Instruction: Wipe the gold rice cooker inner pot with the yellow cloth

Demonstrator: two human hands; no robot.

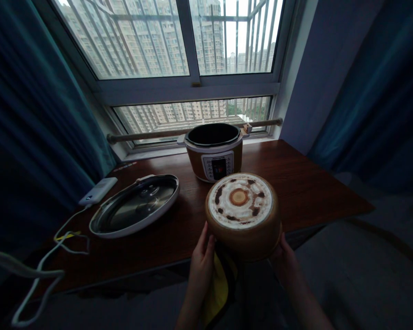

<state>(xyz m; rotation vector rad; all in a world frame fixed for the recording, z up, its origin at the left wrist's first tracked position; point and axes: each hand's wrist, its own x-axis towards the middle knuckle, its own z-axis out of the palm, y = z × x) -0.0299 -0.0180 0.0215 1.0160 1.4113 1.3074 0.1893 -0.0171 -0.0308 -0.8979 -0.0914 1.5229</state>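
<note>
Head view: your left hand (201,261) presses flat, fingers together, on the left wall of the upturned inner pot (242,215), a yellow cloth (218,286) just under that palm. Your right hand (285,256) cups the pot's right side, fingers hidden behind it. The pot hangs in front of the cooker body (214,151), at the table (313,183) edge. Left of the cooker lies the lid (135,206), a power bank (98,190) beyond it.
</note>
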